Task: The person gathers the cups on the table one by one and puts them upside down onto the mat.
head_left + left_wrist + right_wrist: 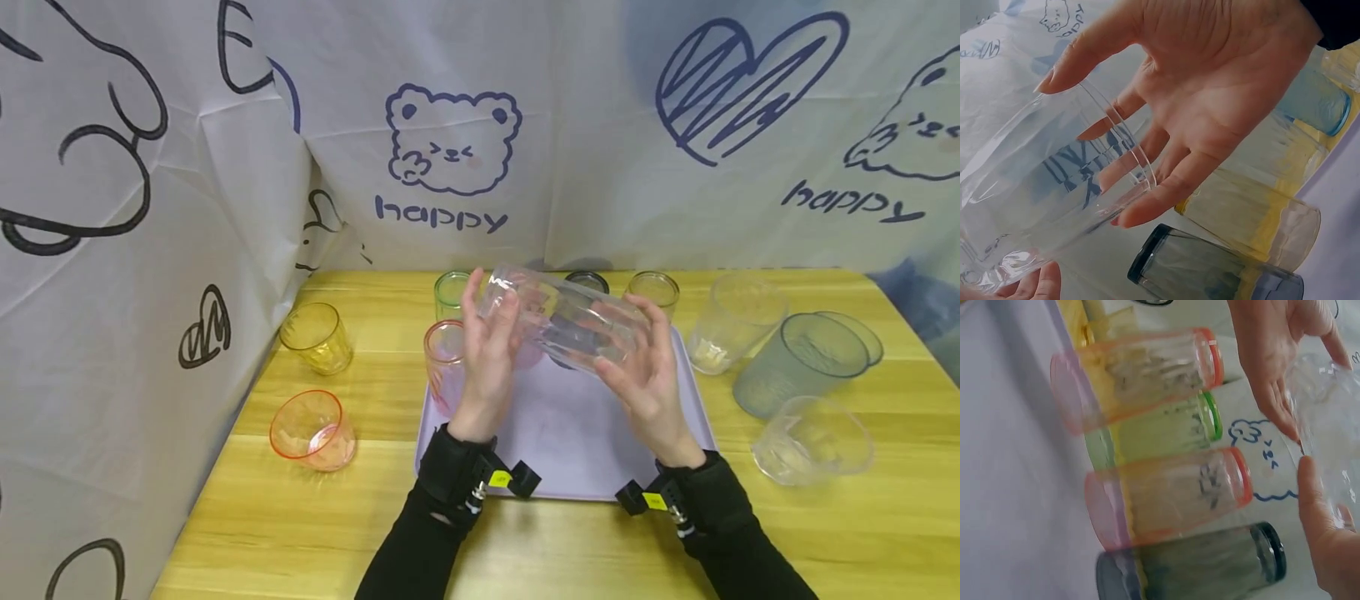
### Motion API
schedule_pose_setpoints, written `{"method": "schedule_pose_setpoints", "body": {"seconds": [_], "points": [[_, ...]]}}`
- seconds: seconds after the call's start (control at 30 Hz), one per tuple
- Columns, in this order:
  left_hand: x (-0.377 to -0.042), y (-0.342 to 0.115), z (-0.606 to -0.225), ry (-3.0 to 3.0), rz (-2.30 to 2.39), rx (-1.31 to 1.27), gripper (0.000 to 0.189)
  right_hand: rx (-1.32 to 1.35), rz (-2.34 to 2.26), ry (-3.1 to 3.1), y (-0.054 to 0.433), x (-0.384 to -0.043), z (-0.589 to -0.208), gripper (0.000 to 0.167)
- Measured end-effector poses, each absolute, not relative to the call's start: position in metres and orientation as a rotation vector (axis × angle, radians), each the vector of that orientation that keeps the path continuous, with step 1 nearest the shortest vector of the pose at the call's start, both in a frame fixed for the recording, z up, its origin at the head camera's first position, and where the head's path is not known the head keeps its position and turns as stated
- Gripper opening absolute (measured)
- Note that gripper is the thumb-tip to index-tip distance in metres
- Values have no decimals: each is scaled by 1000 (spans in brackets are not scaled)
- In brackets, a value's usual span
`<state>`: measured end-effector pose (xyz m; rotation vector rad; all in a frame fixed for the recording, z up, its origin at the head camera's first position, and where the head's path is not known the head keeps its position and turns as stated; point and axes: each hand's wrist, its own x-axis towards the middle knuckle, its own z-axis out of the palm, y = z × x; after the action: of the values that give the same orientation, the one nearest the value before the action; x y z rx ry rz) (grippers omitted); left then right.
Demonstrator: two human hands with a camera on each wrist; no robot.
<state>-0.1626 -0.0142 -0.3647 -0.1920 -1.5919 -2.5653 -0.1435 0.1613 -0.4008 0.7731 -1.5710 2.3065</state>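
A clear glass tumbler (566,321) is held lengthwise between both hands above the tray, its thick base toward the left and its mouth toward the right. My left hand (491,350) grips the base end with thumb and fingers. Round the mouth end curl the thumb and fingers of my right hand (648,392). Close up in the left wrist view, the right hand (1210,94) has its thumb and fingertips on either side of the rim. Glints mark the clear base (1329,425) between the fingers in the right wrist view.
Below lies a lilac tray (570,450). Pink (445,375), green (452,292), dark grey (1204,565) and pale amber (654,287) tumblers stand at its left and back. Yellow (318,337) and orange (315,433) cups stand left; clear (738,312) and blue-grey (798,367) glasses stand right.
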Motion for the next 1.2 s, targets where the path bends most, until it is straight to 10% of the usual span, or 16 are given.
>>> {"method": "schedule_pose_setpoints", "body": {"seconds": [0.23, 0.57, 1.2], "points": [[-163, -17, -364, -1660, -2451, -232, 121, 780, 2157, -1799, 170, -144, -401, 78], [-162, -22, -363, -1761, -2285, -372, 77, 834, 1926, -2055, 177, -145, -399, 84], [-156, -14, -367, -2224, -1525, -694, 95, 666, 1517, -2436, 171, -142, -398, 94]]}}
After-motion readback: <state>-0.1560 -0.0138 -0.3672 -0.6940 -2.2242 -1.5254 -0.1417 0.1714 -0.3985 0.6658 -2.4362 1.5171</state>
